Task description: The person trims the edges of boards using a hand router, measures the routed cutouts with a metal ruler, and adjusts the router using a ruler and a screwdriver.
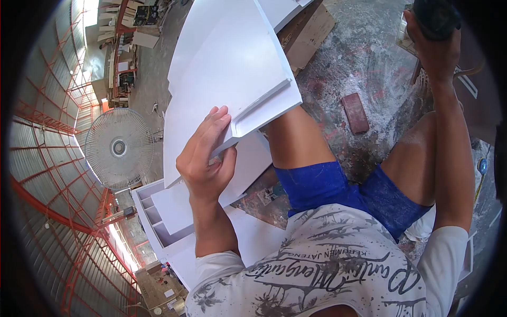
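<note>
My left hand is closed on the corner of a white panel, with the thumb below the edge and the fingers on top. A raised strip runs along that end of the panel. The panel slants up and away, its near corner just over my left knee. At the upper right, my right hand is wrapped round a dark, rounded tool. Shadow and the view's edge hide the tool's kind. My right arm is stretched well away from the panel.
A reddish-brown block lies on the dusty floor between my legs. More white boards and a compartmented white piece are at my left. A large fan stands beyond them. Wooden pieces lie behind the panel.
</note>
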Motion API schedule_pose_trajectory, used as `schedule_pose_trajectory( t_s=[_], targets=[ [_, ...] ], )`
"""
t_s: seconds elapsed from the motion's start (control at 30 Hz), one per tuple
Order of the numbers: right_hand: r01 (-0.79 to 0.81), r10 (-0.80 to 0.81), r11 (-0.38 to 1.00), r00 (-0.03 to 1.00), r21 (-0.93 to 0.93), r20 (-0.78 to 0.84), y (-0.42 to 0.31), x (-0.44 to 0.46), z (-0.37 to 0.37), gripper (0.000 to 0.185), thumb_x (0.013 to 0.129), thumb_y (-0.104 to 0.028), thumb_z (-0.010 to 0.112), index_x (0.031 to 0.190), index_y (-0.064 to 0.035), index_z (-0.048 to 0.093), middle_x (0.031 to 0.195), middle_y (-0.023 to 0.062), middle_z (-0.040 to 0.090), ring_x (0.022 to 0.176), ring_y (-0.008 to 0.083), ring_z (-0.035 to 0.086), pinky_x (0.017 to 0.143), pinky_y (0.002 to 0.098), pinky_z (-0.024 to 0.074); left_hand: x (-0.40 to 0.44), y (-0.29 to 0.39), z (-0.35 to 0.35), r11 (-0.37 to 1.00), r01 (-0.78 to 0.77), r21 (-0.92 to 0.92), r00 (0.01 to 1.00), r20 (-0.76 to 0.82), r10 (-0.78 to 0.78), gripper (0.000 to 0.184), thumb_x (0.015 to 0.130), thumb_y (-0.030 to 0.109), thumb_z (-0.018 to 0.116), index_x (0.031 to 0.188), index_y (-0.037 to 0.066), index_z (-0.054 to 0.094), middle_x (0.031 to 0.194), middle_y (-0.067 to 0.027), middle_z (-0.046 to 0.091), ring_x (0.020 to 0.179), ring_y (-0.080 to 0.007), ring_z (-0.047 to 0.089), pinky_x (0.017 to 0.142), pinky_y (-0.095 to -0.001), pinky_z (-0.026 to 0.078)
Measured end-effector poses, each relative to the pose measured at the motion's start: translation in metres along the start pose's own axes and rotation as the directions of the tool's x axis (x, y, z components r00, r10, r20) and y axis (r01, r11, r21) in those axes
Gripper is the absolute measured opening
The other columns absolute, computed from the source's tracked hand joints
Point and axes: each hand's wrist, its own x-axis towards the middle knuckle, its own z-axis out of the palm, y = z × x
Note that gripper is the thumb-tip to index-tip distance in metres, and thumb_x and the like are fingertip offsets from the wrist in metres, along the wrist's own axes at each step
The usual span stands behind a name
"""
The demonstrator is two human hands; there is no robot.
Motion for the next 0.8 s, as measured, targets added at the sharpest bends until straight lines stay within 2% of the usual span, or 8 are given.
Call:
schedule_pose_trajectory(
  t_s=[0.17, 0.33, 0.4, 0.53, 0.7, 0.8],
  targets=[
    [0.056, -0.055, 0.998, 0.998, 0.013, -0.026, -0.007, -0.004, -0.002, 0.064, 0.074, -0.013, 0.086, 0.129, -0.0026, 0.055, 0.108, 0.0146, 0.065, 0.097, 0.0277, 0.064, 0.086, 0.0407, 0.0523, 0.002, 0.003, 0.002, 1.000, -0.001, 0.011, 1.000, 0.007, 0.001, 0.060, 0.065, -0.014, 0.063, 0.123, -0.001, 0.071, 0.122, -0.0212, 0.073, 0.120, -0.0336, 0.069, 0.103, -0.0398, 0.056],
    [0.105, -0.104, 0.994, 0.994, 0.037, -0.040, -0.010, -0.008, -0.004, 0.065, 0.073, -0.014, 0.086, 0.129, -0.0023, 0.055, 0.108, 0.0153, 0.065, 0.097, 0.0287, 0.065, 0.086, 0.0411, 0.0524, 0.003, 0.005, 0.009, 1.000, -0.004, 0.016, 1.000, -0.031, 0.004, 0.054, 0.061, -0.014, 0.067, 0.111, 0.003, 0.072, 0.117, -0.0160, 0.075, 0.114, -0.0360, 0.072, 0.097, -0.0416, 0.060],
    [0.093, -0.090, 0.994, 0.994, 0.054, -0.053, -0.014, -0.008, -0.004, 0.066, 0.073, -0.014, 0.086, 0.129, -0.0021, 0.055, 0.108, 0.0156, 0.065, 0.097, 0.0292, 0.065, 0.086, 0.0414, 0.0523, 0.002, 0.003, 0.012, 0.999, -0.040, 0.030, 0.999, -0.034, 0.041, 0.051, 0.060, -0.013, 0.068, 0.107, 0.006, 0.072, 0.118, -0.0141, 0.075, 0.113, -0.0355, 0.072, 0.094, -0.0409, 0.061],
    [0.107, -0.113, 0.990, 0.991, 0.093, 0.066, -0.024, -0.005, -0.018, 0.066, 0.073, -0.014, 0.086, 0.130, -0.0019, 0.055, 0.110, 0.0159, 0.065, 0.099, 0.0293, 0.065, 0.088, 0.0420, 0.0519, -0.001, 0.000, 0.020, 0.988, -0.120, 0.095, 0.992, -0.015, 0.121, 0.046, 0.060, -0.011, 0.070, 0.101, 0.011, 0.072, 0.120, -0.0097, 0.074, 0.109, -0.0330, 0.073, 0.089, -0.0396, 0.063],
    [0.092, -0.092, 0.995, 0.995, 0.022, -0.028, -0.014, -0.008, -0.008, 0.065, 0.073, -0.013, 0.085, 0.129, -0.0022, 0.055, 0.108, 0.0154, 0.065, 0.098, 0.0285, 0.064, 0.087, 0.0416, 0.0520, -0.003, 0.002, 0.028, 0.973, -0.175, 0.150, 0.985, 0.016, 0.174, 0.041, 0.061, -0.008, 0.071, 0.096, 0.013, 0.070, 0.122, -0.0078, 0.072, 0.108, -0.0318, 0.073, 0.086, -0.0396, 0.064],
    [0.041, -0.041, 0.999, 0.999, 0.005, 0.026, -0.020, -0.003, -0.012, 0.063, 0.072, -0.013, 0.085, 0.127, -0.0028, 0.056, 0.106, 0.0151, 0.066, 0.094, 0.0289, 0.065, 0.085, 0.0411, 0.0526, -0.005, -0.002, 0.028, 0.973, -0.197, 0.120, 0.979, -0.019, 0.201, 0.039, 0.062, -0.008, 0.073, 0.095, 0.012, 0.069, 0.122, -0.0099, 0.072, 0.106, -0.0338, 0.073, 0.085, -0.0405, 0.064]
  ],
)
